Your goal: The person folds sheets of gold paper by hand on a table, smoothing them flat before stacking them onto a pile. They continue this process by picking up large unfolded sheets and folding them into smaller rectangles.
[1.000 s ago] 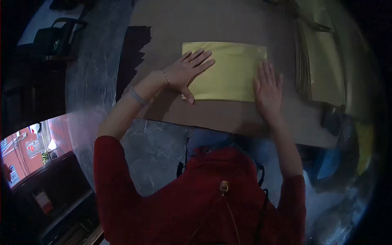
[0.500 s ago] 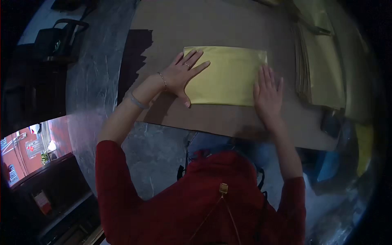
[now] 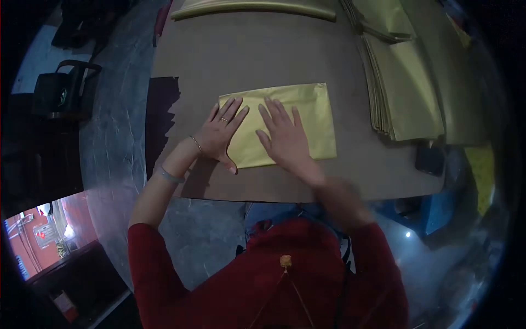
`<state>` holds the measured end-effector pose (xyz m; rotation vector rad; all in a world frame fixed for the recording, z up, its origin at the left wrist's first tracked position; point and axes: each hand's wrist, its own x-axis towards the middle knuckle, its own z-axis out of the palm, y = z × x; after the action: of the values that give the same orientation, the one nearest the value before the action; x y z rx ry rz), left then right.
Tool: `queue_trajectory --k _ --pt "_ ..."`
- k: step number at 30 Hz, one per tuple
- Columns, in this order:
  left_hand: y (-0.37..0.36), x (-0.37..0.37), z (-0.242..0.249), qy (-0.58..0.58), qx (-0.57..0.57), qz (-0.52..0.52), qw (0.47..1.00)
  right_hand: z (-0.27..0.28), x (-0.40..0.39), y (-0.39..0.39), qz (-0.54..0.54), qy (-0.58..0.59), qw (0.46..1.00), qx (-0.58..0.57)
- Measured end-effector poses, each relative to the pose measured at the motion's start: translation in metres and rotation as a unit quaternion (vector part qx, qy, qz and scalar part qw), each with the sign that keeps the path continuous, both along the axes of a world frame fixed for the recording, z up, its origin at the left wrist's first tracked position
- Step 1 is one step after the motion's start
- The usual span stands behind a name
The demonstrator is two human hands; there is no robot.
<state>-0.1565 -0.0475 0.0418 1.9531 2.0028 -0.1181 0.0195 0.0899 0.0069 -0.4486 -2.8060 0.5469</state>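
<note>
A rectangular piece of yellow-gold sheet material (image 3: 320, 129), which looks folded flat, lies on the brown table covering (image 3: 235, 55). My left hand (image 3: 219, 134) rests on its left edge with fingers spread and the thumb near the lower left corner. A ring and a bracelet show on that hand and wrist. Over the middle of the sheet lies my right hand (image 3: 287, 137), palm down, fingers extended and apart. Neither hand grasps anything. Part of the sheet is hidden beneath both hands.
To the right sits a stack of gold folded sheets (image 3: 411, 93). A gold roll (image 3: 252, 7) stretches along the far side. Near the right front corner lies a dark flat object (image 3: 429, 160), above a blue stool (image 3: 438, 214). A black container with a handle (image 3: 66, 90) stands at the left.
My right hand has moved left from the sheet's right edge to its middle. My left hand stays on the left edge. The camera view has shifted, showing more of the table's far side.
</note>
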Motion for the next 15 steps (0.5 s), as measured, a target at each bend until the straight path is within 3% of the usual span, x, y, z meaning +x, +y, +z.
queue_trajectory --k 7,12,13,15 --pt "0.002 0.001 0.004 -0.002 -0.028 0.019 0.999 -0.014 0.025 0.074 -0.166 0.001 0.982 0.089" --pt "0.004 0.01 0.009 0.006 -0.09 0.077 0.993 -0.014 0.026 0.077 -0.161 -0.014 0.982 0.1" --pt "0.011 0.021 0.012 0.007 -0.085 0.093 0.992 -0.014 0.025 0.077 -0.165 -0.015 0.981 0.103" --pt "0.041 0.059 0.01 -0.074 0.071 0.16 0.982 -0.011 0.024 0.075 -0.163 -0.033 0.981 0.097"
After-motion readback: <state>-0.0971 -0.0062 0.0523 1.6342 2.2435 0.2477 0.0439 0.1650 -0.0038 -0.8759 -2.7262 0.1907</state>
